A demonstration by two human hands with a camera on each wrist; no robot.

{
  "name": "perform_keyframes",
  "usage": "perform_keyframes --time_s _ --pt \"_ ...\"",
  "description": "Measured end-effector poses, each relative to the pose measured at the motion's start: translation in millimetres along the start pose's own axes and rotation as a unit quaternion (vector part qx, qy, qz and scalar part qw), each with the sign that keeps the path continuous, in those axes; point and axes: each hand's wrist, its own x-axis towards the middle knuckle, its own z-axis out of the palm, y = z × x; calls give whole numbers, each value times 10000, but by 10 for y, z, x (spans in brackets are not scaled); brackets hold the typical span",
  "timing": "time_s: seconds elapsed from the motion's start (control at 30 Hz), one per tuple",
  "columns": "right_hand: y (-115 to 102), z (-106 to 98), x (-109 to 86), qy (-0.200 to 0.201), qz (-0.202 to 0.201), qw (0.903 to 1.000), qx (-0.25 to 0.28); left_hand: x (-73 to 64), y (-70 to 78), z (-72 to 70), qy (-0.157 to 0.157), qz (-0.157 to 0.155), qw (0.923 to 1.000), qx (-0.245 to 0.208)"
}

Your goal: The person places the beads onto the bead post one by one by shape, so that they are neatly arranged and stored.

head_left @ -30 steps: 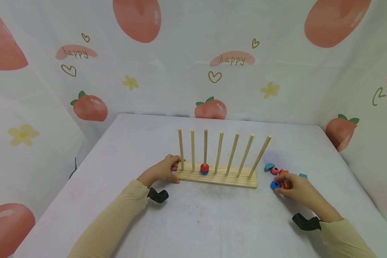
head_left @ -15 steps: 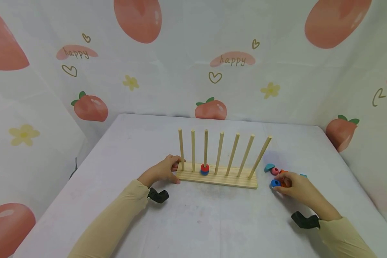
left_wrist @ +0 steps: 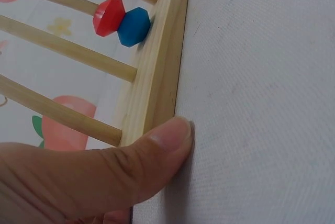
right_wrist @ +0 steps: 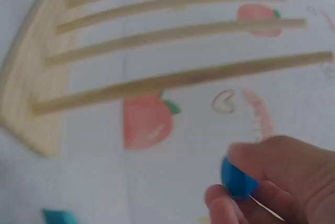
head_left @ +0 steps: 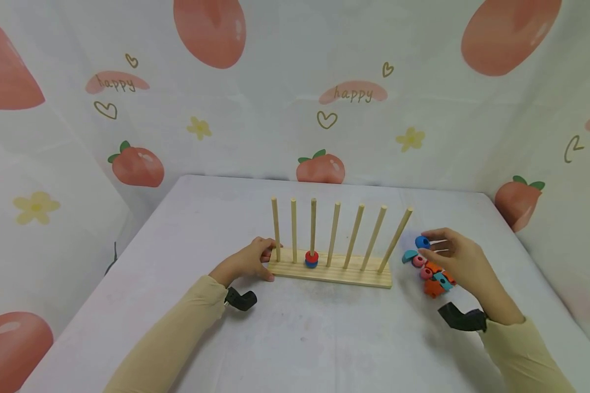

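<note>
A pale wooden peg rack [head_left: 354, 277] with several upright pegs stands mid-table. On its third peg from the left, a red bead [left_wrist: 110, 17] sits on top of a blue bead [left_wrist: 134, 26]. My left hand [head_left: 248, 258] grips the rack's left end, its thumb along the front edge and its fingers behind. My right hand [head_left: 459, 259] pinches another blue bead [right_wrist: 238, 178] between thumb and fingers, raised to the right of the rack. Below that hand lies a pile of beads, among them an orange one [head_left: 434, 288] and a pink one [head_left: 418, 261].
A teal half-round bead [head_left: 409, 256] lies at the pile's left side, near the rack's right end. The white-covered table [head_left: 295, 338] meets a printed cloth backdrop [head_left: 255, 109] behind. A black wrist mount [head_left: 462, 317] juts out under the right wrist.
My right hand has lifted the blue bead from the pile and moved it up and away from me, uncovering more beads. The left hand and the rack have stayed in place.
</note>
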Motion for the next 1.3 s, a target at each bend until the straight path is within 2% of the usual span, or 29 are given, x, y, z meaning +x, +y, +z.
perform_keyframes --time_s 0.1,0.2,0.3,0.43,0.5,0.6,0.67,0.73,0.8,0.9,0.93,1.07,1.3 --pt "-136 -59 -2 586 -71 9980 231 5 -5 -1 -20 5 10000 -56" --pt "-281 -102 -7 1165 -218 9904 709 5 -4 -7 -47 5 9999 -98" --pt "-449 -132 -18 1623 -466 9787 1168 -3 8 -11 -55 5 10000 -50" --pt "-710 -154 -21 1976 -930 9591 1803 -1 7 -11 -49 -4 10000 36" --pt "-839 -158 -1 2029 -1327 9403 2389 7 -6 -9 -50 11 10000 63" --pt "-1023 -156 47 1931 -2110 8986 3329 9 -10 -10 -40 12 10000 65" --pt "-1132 -152 76 1838 -2558 8742 3695 7 -5 -12 -34 4 10000 62" --pt "-1234 -142 102 1752 -2893 8583 3859 5 -1 -12 -28 -6 10000 56" --pt "-1329 -130 124 1728 -3090 8522 3853 5 3 -13 -30 1 10000 73" --pt "-1449 -84 170 1620 -3336 8376 4010 5 3 -13 -37 -8 10000 50" --pt "-1485 -65 188 1602 -3405 8340 4034 5 5 -16 -43 -15 10000 43" --pt "-1609 32 268 1560 -3635 8302 3929 4 17 -23 -64 -24 10000 5" --pt "-1727 212 395 1369 -3587 8469 3679 16 4 -21 -80 -45 9999 46"
